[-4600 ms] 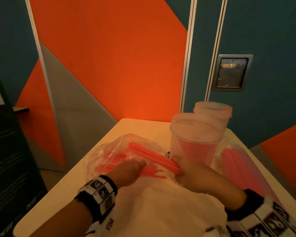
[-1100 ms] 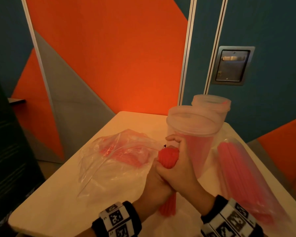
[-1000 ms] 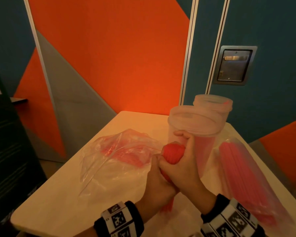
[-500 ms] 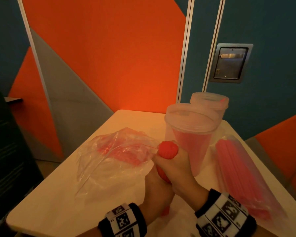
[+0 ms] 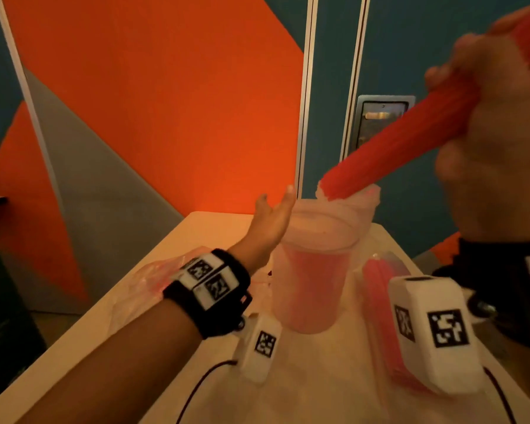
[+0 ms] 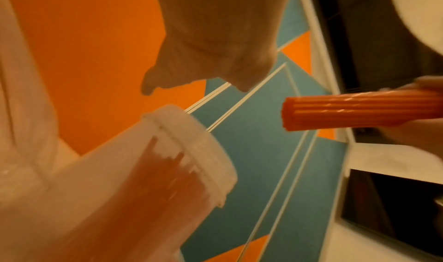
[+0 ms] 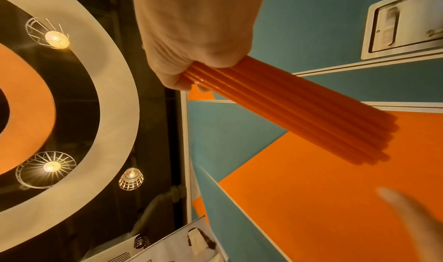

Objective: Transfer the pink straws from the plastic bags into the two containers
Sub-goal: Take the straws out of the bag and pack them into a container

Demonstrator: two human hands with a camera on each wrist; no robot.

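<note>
My right hand [image 5: 471, 87] is raised at the upper right and grips a thick bundle of pink straws [image 5: 395, 142]. The bundle slants down to the left, and its lower end hangs just over the rim of the far clear container [image 5: 367, 197]. In the right wrist view my fist is curled round the bundle [image 7: 287, 105]. My left hand [image 5: 276, 197] reaches forward with straight fingers, empty, beside the rim of the near container [image 5: 312, 270], which holds pink straws. The left wrist view shows the bundle's end [image 6: 335, 112] apart from the far container's mouth [image 6: 187, 143].
A plastic bag full of pink straws [image 5: 377, 289] lies right of the containers, partly behind my right wrist camera. A crumpled bag [image 5: 141, 283] lies at the left, mostly hidden by my left wrist. The table [image 5: 202, 228] ends near the orange and teal wall.
Both hands held the bundle upright in front of the near container. Now the right hand alone has lifted and tilted it toward the far container, and the left hand has let go and reached forward.
</note>
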